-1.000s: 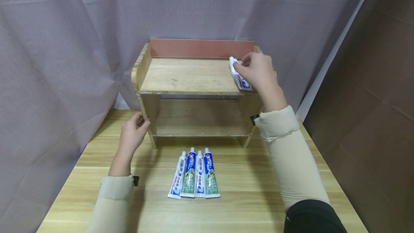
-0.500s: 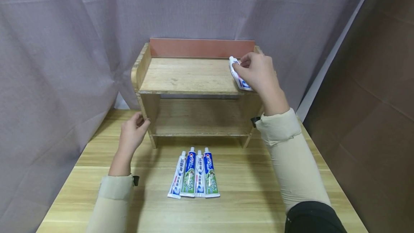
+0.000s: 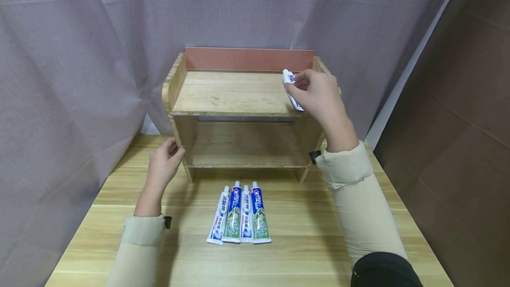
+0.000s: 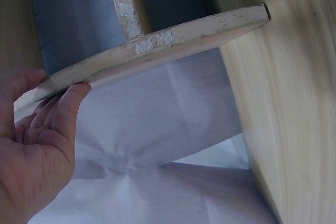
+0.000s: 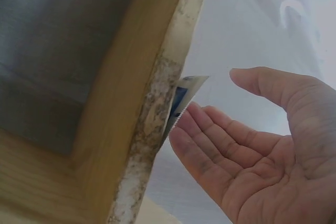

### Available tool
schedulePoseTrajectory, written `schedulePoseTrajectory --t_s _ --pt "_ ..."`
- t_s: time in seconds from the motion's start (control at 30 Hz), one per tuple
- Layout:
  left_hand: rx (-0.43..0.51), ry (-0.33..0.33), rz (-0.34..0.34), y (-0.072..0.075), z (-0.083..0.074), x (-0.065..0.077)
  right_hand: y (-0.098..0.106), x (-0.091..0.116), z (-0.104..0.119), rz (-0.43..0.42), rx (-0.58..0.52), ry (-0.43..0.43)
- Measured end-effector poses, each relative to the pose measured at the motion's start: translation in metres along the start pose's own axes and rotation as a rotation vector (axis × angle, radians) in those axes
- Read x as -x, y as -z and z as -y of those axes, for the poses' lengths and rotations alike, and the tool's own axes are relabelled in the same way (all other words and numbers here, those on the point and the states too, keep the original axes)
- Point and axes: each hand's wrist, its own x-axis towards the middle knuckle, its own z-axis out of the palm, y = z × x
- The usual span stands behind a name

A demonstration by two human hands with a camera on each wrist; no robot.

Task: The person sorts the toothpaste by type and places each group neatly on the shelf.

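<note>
A two-tier wooden shelf (image 3: 223,94) stands at the back of the table. My left hand (image 3: 163,163) grips the front edge of its left side panel (image 4: 173,36), thumb on one face and fingers on the other. On the right end of the top board lies a white toothpaste tube (image 3: 290,84), cap toward the back, partly hidden by my right hand (image 3: 318,94). In the right wrist view the thumb stands well apart from the loosely extended fingers (image 5: 207,163), which are at the tube's crimped end (image 5: 184,100). That end juts past the board's front edge.
Several toothpaste tubes (image 3: 235,220), white-blue and blue-green, lie side by side on the wooden table (image 3: 287,256) in front of the shelf. A reddish back board (image 3: 249,60) closes the top tier. Grey cloth (image 3: 239,8) hangs behind.
My right hand has come slightly down and toward me, covering more of the tube's lower end. The tube's cap end stays in place. My left hand keeps its grip.
</note>
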Motion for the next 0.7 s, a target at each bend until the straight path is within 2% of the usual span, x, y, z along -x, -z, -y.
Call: schedulePoseTrajectory --t_s 0.7 --pt "-0.003 -0.009 -0.013 0.001 0.001 -0.002 -0.001 0.031 0.011 0.014 -0.089 -0.011"
